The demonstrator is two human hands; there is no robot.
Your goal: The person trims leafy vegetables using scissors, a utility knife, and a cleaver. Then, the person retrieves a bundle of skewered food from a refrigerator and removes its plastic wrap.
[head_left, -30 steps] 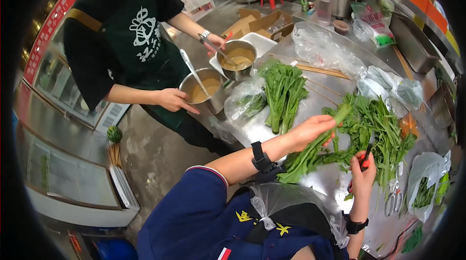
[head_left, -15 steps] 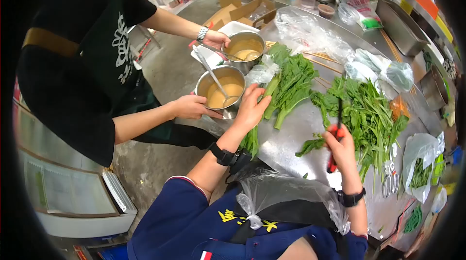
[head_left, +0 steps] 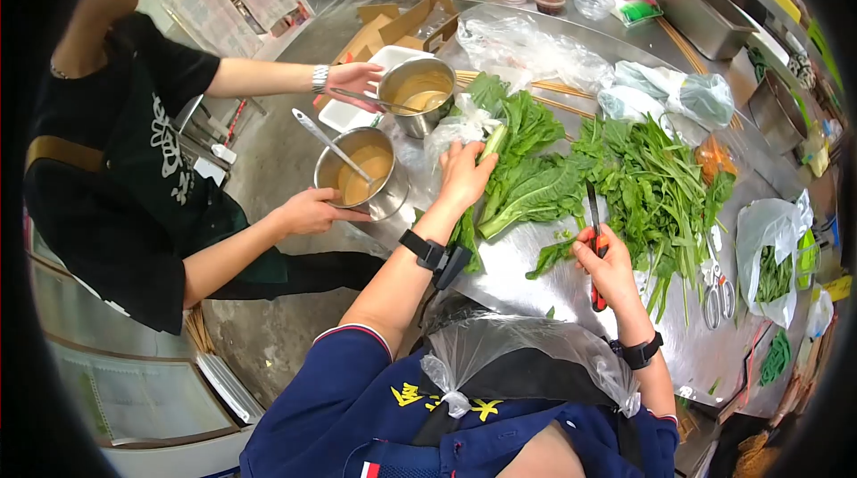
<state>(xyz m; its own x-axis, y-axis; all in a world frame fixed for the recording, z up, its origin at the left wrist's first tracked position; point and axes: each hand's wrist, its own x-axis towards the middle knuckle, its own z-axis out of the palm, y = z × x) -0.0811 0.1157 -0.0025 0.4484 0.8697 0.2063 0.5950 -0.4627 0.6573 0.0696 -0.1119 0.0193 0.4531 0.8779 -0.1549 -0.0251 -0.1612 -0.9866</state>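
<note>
My left hand point(head_left: 466, 176) has its fingers curled on the stem end of some leafy greens point(head_left: 536, 197), next to a crumpled clear plastic bag point(head_left: 469, 125). In my right hand point(head_left: 609, 268) is a knife point(head_left: 599, 250) with a red and black handle, its dark narrow blade pointing away from me. A heap of thin-stemmed greens point(head_left: 656, 183) lies just beyond the knife. Left of my left hand, a co-worker's hand supports a steel pot point(head_left: 393, 197) of tan sauce with a ladle point(head_left: 326, 141). A second steel pot point(head_left: 418, 94) of sauce stands behind it.
The co-worker point(head_left: 134, 166) stands at the table's left side. Scissors point(head_left: 717, 299) and a bag of greens point(head_left: 772, 264) lie at right. Plastic bags point(head_left: 665, 99), wooden skewers point(head_left: 562, 103) and a steel bin point(head_left: 701, 9) are farther back on the steel table point(head_left: 518, 277).
The co-worker's front pot has shifted left, away from my left hand. The co-worker's other hand has opened beside the rear pot. My left hand has moved slightly up along the greens.
</note>
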